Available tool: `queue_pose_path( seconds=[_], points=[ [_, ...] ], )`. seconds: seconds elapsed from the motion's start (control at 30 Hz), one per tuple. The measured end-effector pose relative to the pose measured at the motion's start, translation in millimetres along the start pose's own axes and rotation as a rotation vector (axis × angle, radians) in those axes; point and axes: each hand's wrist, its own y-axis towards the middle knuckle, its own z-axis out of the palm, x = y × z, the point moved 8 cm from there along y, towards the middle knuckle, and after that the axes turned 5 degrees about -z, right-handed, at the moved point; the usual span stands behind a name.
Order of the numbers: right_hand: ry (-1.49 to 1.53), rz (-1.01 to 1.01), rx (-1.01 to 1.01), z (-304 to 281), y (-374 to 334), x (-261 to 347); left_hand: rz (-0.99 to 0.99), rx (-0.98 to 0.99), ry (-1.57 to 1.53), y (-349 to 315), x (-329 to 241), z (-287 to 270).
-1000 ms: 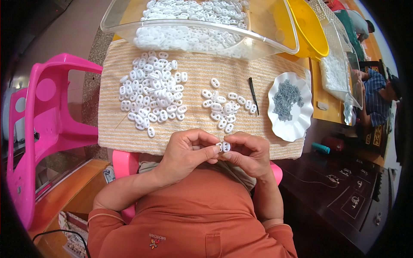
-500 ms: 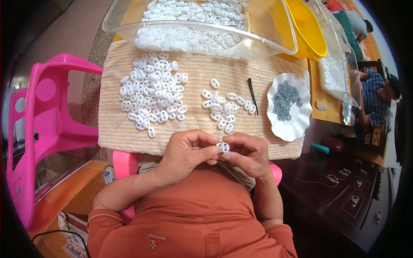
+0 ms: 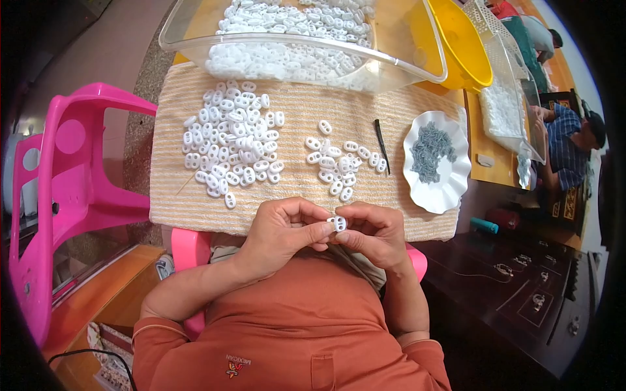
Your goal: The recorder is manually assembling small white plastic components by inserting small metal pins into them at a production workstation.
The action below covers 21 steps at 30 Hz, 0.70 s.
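Observation:
Between my two hands, just past the near edge of the cloth, is a small white plastic piece point(image 3: 338, 223) with two holes. My left hand point(image 3: 287, 225) pinches its left side between thumb and fingertips. On the other side, my right hand point(image 3: 373, 233) grips it with thumb and forefinger. My fingertips hide much of the piece. Beyond my hands lies a small group of similar white two-hole pieces point(image 3: 343, 164). A larger heap of the same pieces point(image 3: 238, 133) is spread to the left.
A wavy white plate point(image 3: 427, 193) holds small grey parts point(image 3: 430, 153). Left of it lies a thin black stick point(image 3: 382, 146). A clear bin point(image 3: 398, 68) of white pieces and a yellow basin point(image 3: 466, 49) stand behind. A pink chair point(image 3: 98, 189) is at left; another person point(image 3: 567, 143) sits far right.
My fingers have shifted very slightly around the white piece, which appears turned a little. The view has moved a touch; the heaps and plate stay where they were.

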Motion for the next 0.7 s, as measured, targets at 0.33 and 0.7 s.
queue_pose_path(
  seconds=[0.33,0.7],
  points=[
    [0.006,0.035,0.008,0.6,0.5,0.7,0.007,0.003,-0.013,-1.6,-1.0,0.6],
    [0.212,0.044,-0.035,5.2,0.5,0.3,-0.006,-0.010,-0.020,-2.5,0.3,-0.8]
  ],
)
